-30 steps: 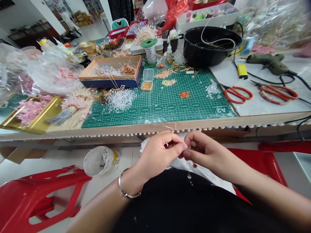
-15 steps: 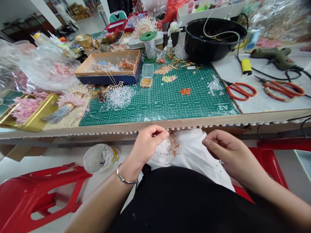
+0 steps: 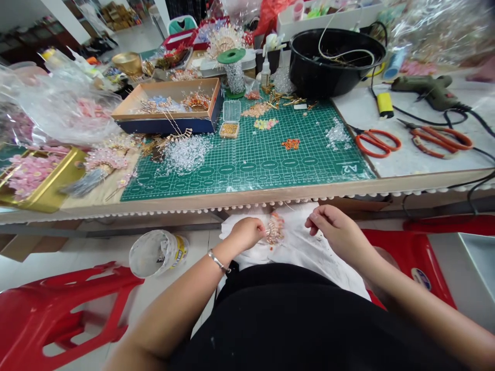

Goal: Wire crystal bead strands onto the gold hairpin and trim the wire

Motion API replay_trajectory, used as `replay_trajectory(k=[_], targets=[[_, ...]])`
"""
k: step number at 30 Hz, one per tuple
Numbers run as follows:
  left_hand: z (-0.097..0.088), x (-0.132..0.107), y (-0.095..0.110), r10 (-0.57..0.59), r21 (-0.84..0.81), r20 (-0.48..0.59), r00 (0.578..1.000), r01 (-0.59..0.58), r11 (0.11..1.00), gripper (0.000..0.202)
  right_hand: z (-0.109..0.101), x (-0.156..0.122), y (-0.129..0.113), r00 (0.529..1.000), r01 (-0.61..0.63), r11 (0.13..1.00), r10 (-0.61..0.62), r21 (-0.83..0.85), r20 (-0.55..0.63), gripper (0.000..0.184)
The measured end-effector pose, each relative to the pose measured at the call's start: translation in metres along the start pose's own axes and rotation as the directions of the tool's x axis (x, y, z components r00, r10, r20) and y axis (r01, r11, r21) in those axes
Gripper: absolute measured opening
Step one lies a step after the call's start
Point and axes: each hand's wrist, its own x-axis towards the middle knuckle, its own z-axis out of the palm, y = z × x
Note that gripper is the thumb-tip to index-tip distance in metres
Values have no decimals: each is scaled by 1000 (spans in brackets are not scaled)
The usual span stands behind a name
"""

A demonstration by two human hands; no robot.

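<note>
My left hand (image 3: 247,233) rests over a white cloth (image 3: 301,247) spread on my lap, its fingertips at the edge of an orange beaded wire ornament (image 3: 275,229) and apparently pinching it. A thin wire (image 3: 289,206) rises from the ornament toward the table edge. My right hand (image 3: 332,228) is a short way to the right of the ornament, thumb and fingers pinched together. Nothing shows between them, though a fine wire or bead could be hidden. A silver bangle (image 3: 218,260) circles my left wrist.
The table edge (image 3: 247,198), trimmed with white beads, runs just beyond my hands. On it lie a green A2 cutting mat (image 3: 247,175), loose crystal beads (image 3: 185,154), orange scissors (image 3: 377,143) and a glue gun (image 3: 425,91). A red stool (image 3: 58,314) and a plastic tub (image 3: 157,253) stand on the floor left.
My hands have drawn lower and closer to the beaded ornament, which sits slightly lower on the cloth. My right hand has moved left toward it, and the view has tilted a little.
</note>
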Motion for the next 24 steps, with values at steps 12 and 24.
replay_trajectory(k=[12,24], targets=[[-78,-92,74,312,-298,-211,926,-365,882,11,2,-12,-73,992,33,906,-81,422,96,29],[-76,-90,91,469,124,-282,837,-453,883,20,16,-32,-95,914,356,832,-214,426,-346,15]])
